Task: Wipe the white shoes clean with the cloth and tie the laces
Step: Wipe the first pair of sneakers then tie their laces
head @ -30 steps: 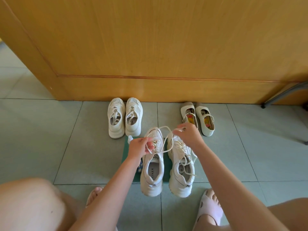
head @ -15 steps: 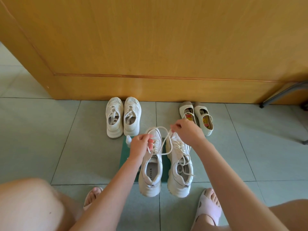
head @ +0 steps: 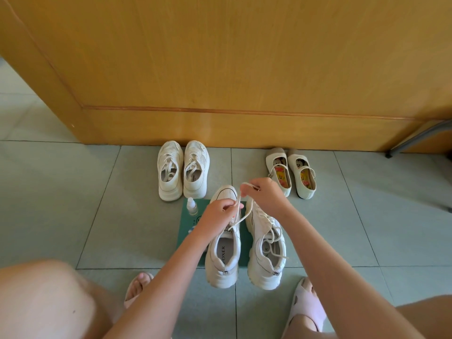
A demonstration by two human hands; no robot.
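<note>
Over green mat (head: 189, 232) centre | left hand (head: 217, 214) and right hand (head: 266, 194) each pinch one end of the lace (head: 241, 217) above the left shoe (head: 223, 260) | tip: pull both ends taut, cross low, snug evenly

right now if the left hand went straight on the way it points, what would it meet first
Probably the lace the right hand pinches just ahead of the left hand, then the right hand itself; depth is unclear.

We've got pale pink foam slippers on: left slipper (head: 130, 300) open at the toes, right slipper (head: 305, 308) with cut-out holes on top. Our arms (head: 161, 277) are bare, knees (head: 44, 297) too, and the left hand (head: 217, 214) and right hand (head: 267, 195) are bare as well.
</note>
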